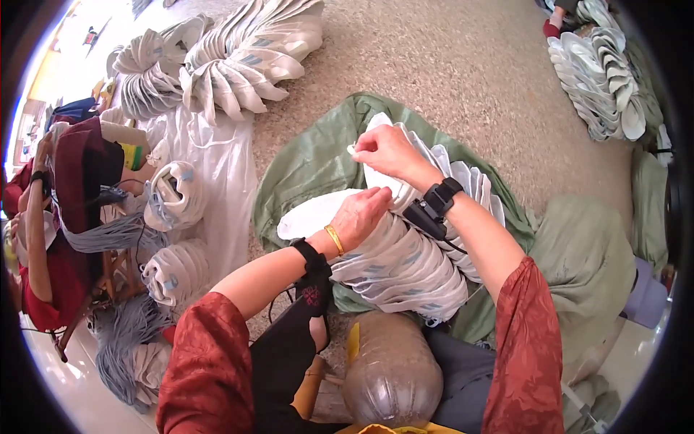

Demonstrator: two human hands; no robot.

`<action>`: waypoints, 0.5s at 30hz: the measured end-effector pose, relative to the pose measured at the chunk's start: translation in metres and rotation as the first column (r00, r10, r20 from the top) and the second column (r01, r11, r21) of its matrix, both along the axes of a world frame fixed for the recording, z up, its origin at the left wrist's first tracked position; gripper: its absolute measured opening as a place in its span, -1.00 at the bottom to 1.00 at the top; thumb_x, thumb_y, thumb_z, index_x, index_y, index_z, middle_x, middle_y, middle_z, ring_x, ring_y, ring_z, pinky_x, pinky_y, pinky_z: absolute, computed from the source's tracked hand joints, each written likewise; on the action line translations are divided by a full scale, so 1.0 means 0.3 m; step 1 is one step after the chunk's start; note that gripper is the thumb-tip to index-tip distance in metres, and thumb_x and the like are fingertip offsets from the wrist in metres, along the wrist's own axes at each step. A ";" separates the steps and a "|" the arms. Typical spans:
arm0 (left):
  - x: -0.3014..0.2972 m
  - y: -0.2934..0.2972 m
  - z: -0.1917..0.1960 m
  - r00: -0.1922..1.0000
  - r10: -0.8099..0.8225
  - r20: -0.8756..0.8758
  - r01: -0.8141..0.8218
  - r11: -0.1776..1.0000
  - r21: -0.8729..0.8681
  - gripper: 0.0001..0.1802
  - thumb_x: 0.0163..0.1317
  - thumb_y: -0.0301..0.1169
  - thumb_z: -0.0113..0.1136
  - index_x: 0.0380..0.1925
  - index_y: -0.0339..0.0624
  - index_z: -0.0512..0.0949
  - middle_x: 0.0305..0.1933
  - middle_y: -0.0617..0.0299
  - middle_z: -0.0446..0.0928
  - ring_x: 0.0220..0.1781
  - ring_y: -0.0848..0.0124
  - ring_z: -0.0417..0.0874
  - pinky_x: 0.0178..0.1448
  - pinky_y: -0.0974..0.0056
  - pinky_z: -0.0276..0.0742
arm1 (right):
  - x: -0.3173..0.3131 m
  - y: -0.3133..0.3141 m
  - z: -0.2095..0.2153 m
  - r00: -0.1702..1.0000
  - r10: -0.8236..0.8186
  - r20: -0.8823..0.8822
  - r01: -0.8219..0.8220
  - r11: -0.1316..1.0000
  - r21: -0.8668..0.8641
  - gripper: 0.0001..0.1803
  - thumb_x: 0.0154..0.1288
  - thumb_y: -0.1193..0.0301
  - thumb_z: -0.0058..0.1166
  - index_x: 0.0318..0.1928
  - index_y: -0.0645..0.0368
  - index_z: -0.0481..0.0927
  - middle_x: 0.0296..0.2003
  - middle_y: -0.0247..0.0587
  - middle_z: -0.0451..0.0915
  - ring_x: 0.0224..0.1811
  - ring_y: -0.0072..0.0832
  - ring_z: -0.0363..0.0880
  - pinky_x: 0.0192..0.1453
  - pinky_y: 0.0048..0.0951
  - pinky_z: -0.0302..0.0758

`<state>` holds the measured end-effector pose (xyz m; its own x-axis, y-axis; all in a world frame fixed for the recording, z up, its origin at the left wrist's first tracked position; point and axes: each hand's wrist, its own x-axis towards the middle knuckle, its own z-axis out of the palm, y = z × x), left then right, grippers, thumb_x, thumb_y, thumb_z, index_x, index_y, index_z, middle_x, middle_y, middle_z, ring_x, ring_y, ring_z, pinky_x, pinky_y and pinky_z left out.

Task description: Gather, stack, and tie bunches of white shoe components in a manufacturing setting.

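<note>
White sole-shaped pieces, like insoles, lie in overlapping rows (pixel 401 264) on a green sack (pixel 289 184) before me. My left hand (pixel 358 220) is closed at the near side of the top pieces, fingertips pressed together; what they grip is hidden. One pale piece (pixel 318 213) sticks out to the left beneath that hand. Just beyond, my right hand (pixel 390 155) is pinched over an upright white piece (pixel 377 177). A small white bit shows at its fingertips, too small to name.
A large clear plastic bottle (pixel 394 369) stands between my legs. More fanned stacks (pixel 246 61) lie far left, others (pixel 596 83) far right. Bundled rolls (pixel 173 195) and grey cords (pixel 126 347) are at left, beside a person in red (pixel 54 275). Green cloth (pixel 585 267) heaps at right.
</note>
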<state>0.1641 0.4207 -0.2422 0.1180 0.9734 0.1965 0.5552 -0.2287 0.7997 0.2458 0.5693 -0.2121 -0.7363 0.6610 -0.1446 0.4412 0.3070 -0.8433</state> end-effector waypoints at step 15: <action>-0.010 0.064 -0.065 0.930 0.359 0.080 -0.331 0.912 -0.242 -0.85 0.17 -0.51 0.24 -0.33 -0.34 0.50 -0.46 -0.08 0.57 -0.37 -0.01 0.63 -0.28 0.03 0.51 | 0.076 -0.055 0.037 1.000 0.004 0.005 -0.005 0.965 0.263 -0.77 0.21 0.37 0.08 -0.25 0.22 0.72 -0.40 0.06 0.67 -0.31 -0.07 0.68 -0.16 -0.21 0.57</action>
